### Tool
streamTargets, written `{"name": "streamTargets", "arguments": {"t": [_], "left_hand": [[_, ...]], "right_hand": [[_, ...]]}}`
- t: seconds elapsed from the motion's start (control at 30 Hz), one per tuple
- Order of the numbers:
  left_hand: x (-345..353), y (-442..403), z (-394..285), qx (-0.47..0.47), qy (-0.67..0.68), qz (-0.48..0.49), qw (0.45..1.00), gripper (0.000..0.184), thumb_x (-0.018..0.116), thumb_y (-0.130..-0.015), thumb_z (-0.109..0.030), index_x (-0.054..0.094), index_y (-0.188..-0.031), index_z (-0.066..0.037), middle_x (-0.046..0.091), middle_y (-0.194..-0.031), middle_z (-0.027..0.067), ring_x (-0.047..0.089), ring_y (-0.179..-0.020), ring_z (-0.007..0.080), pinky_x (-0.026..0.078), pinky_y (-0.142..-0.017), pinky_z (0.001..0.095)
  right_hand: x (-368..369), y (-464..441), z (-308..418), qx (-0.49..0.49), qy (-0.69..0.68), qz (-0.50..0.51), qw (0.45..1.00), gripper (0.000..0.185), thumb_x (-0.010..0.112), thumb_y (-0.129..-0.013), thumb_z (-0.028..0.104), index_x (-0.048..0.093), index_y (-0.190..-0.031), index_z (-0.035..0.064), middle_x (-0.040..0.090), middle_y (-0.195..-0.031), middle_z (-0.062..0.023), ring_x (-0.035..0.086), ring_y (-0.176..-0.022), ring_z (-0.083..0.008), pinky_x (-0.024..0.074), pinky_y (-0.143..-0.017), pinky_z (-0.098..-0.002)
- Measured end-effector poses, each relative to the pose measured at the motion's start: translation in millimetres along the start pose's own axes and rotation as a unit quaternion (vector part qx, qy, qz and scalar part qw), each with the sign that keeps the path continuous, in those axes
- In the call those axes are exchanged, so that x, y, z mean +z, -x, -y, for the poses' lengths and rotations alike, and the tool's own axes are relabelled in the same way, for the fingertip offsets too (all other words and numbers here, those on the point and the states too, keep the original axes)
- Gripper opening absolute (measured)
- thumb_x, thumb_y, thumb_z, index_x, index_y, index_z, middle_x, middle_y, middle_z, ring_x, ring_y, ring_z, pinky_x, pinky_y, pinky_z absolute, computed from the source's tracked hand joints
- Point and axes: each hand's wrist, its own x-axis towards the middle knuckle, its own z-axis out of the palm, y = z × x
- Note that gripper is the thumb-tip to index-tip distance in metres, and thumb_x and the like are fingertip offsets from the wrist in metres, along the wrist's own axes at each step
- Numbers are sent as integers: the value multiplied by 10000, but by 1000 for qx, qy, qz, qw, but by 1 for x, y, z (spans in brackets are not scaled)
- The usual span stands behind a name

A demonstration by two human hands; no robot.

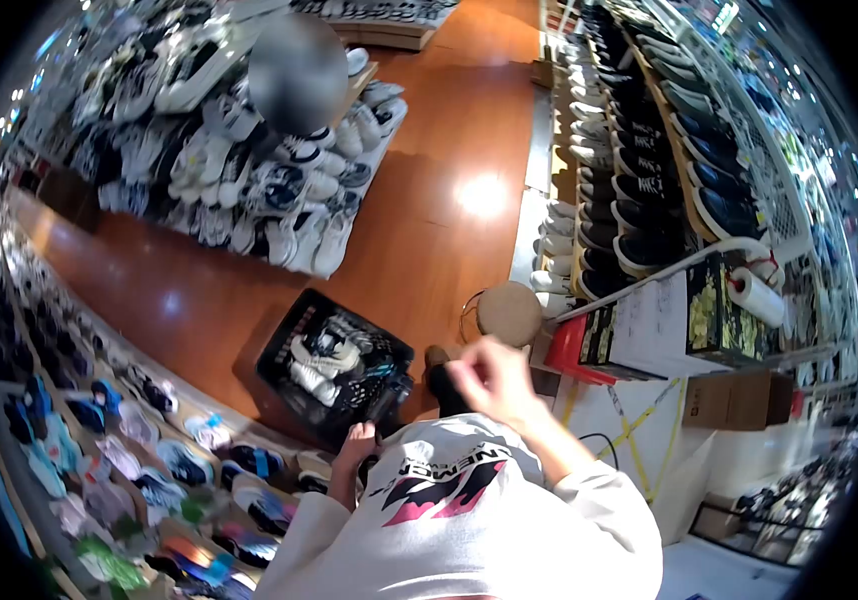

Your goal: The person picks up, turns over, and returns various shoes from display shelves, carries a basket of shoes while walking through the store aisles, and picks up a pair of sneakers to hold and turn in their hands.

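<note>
Below the centre of the head view, my left hand (354, 447) is closed at the near edge of a black plastic basket (279, 345), on what looks like its dark handle. Several pale shoes (324, 360) lie inside the basket. My right hand (494, 378) is raised in front of my body, just below a round tan stool (509, 313). It is blurred and its fingers are curled; whether it holds something small cannot be made out. A brown shoe (436, 356) shows on the floor between my hands.
A display of piled shoes (289, 220) stands at the upper left. Shelves of shoes (639, 180) run along the right, with boxes (649, 325) and a white roll (755, 296) at their near end. More shoes (184, 462) line the lower left. Wooden floor (449, 120) runs between.
</note>
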Motion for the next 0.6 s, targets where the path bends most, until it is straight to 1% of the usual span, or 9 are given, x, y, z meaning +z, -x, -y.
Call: {"name": "streamTargets", "arguments": {"t": [0.03,0.1,0.17,0.27,0.3,0.37,0.47,0.57,0.6], "left_hand": [[-11,16,-28,25,-116,13,993,214,453,-814,-178,515,-894,11,558,-904,278,541,-852,412,431,-776,471],[-1,34,-36,48,-143,62,987,260,358,-856,-169,514,-955,13,552,-993,274,525,-920,419,412,-824,468],[1,45,-45,26,-138,81,987,312,335,-872,-190,539,-937,38,564,-983,265,524,-937,412,413,-838,455],[-8,53,-66,5,-61,163,985,430,303,-896,-266,594,-820,42,592,-820,256,547,-853,397,421,-793,456],[-12,57,-75,-3,-66,154,986,430,303,-896,-266,594,-820,42,592,-820,256,547,-853,397,421,-793,456],[-15,59,-89,-20,-75,181,980,451,305,-892,-287,602,-782,35,593,-812,256,551,-798,407,418,-768,478],[12,49,-83,-28,-95,168,981,471,312,-888,-303,600,-745,41,598,-814,246,551,-795,398,423,-779,467],[23,54,-97,25,-100,99,990,460,322,-890,-296,599,-749,43,602,-811,236,556,-792,391,430,-799,449],[21,52,-103,17,-117,94,988,456,333,-885,-301,602,-755,44,605,-824,236,564,-804,389,433,-800,445]], "right_hand": [[28,4,-20,-46,92,65,993,206,653,-767,225,556,-751,44,535,-673,-94,526,-655,-276,423,-627,-387],[75,33,-71,-108,223,172,953,313,613,-789,352,575,-892,59,538,-923,-134,498,-909,-308,367,-806,-423],[101,65,-106,-130,260,236,927,438,573,-793,435,553,-1026,65,522,-1035,-144,456,-1058,-323,335,-893,-468],[123,95,-150,-169,323,396,843,532,520,-804,504,498,-1202,152,507,-1176,-114,283,-1275,-326,163,-1033,-555],[128,101,-170,-182,307,452,818,528,487,-821,519,473,-1248,209,538,-1154,-110,353,-1236,-317,165,-1033,-553],[129,94,-184,-122,249,557,783,505,478,-804,554,589,-1077,144,605,-1044,-104,503,-1099,-285,287,-986,-513],[115,80,-190,-136,203,629,738,498,445,-823,548,635,-956,108,624,-990,-120,567,-983,-288,457,-828,-369],[110,87,-200,-224,235,610,723,521,454,-824,557,626,-940,79,621,-951,-161,574,-958,-310,453,-828,-391],[104,86,-204,-196,197,617,736,523,433,-841,552,621,-916,70,626,-911,-178,579,-932,-336,453,-818,-411]]}}
